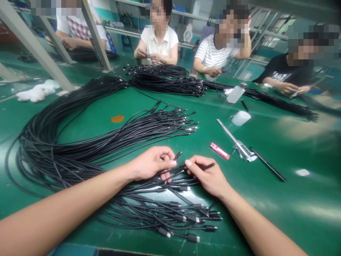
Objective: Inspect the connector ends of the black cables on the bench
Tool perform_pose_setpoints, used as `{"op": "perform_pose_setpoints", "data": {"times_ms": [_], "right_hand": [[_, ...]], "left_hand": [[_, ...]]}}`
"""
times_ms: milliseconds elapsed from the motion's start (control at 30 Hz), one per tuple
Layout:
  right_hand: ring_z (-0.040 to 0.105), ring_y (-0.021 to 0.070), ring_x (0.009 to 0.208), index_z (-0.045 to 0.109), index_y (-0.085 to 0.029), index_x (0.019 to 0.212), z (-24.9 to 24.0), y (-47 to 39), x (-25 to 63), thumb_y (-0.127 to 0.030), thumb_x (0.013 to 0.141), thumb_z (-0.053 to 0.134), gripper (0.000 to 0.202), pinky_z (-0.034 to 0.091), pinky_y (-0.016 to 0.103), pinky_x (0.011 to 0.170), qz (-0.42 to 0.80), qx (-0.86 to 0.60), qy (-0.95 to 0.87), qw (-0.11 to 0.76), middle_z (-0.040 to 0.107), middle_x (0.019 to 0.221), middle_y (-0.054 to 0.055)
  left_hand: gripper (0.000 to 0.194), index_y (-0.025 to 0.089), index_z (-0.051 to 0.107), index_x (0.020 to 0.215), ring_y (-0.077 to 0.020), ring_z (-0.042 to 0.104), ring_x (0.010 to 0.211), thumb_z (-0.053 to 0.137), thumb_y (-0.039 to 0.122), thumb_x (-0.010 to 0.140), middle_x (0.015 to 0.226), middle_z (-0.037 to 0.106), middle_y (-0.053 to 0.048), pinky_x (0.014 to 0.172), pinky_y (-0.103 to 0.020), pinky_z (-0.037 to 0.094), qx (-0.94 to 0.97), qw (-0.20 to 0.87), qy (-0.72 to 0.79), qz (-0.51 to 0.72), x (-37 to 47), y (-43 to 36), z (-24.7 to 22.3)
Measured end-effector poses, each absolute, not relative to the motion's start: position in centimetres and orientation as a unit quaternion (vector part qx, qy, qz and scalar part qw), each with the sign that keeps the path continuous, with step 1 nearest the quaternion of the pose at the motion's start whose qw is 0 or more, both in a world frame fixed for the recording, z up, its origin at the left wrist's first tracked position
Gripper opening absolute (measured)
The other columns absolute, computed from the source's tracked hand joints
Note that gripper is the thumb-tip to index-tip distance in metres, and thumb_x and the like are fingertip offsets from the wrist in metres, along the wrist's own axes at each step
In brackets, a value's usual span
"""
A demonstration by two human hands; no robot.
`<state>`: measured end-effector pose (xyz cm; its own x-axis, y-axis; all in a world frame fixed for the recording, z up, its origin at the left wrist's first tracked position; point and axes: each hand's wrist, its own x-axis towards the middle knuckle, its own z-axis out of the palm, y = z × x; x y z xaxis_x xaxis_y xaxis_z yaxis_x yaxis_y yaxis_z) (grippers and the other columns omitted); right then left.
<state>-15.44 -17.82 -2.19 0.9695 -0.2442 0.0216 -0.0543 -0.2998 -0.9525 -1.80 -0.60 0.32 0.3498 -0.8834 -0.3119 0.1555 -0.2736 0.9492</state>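
While a black cable [181,166] is held over the bench [295,217], closer to its near edge than its far one, light, bendy handling is expected; the stiffer plug end is best pinched, metal tip spared. Cable is grasped by the left hand [157,164], fingers curled, and thumb-pinched by the right hand [207,174]; one cable or two can't be told. Both forearms are angled inward across the near edge.

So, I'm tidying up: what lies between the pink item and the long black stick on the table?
In the head view, a caliper lies between the pink item and the black stick.
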Motion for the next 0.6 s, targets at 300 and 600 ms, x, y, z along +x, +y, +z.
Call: {"op": "perform_pose_setpoints", "data": {"times_ms": [300,600], "right_hand": [[0.047,0.0128,0.059,0.063,-0.017,0.068,-1.9,-17.7,-15.4,-0.044,0.092,0.058,0.036,0.036,0.025,0.057,-0.088,-0.801,0.085,0.586,0.057,0.061,0.0],[0.051,0.0124,0.063,0.067,-0.016,0.069,-1.4,-17.7,-15.2,-0.04,0.09,0.059,0.032,0.04,0.024,0.061,-0.132,-0.792,0.067,0.592,0.06,0.064,0.0]], "left_hand": [[0.038,0.017,0.052,0.082,-0.0131,0.061,0.051,0.07,0.05,0.082,0.059,0.052,0.007,0.056,-0.028,0.052,0.604,0.543,-0.274,-0.514,-1.9,-0.6,-0.1],[0.034,0.019,0.069,0.091,-0.0168,0.062,0.073,0.063,0.051,0.085,0.08,0.068,-0.002,0.069,-0.025,0.05,0.747,0.41,-0.382,-0.356,-1.1,-0.7,1.7]]}}
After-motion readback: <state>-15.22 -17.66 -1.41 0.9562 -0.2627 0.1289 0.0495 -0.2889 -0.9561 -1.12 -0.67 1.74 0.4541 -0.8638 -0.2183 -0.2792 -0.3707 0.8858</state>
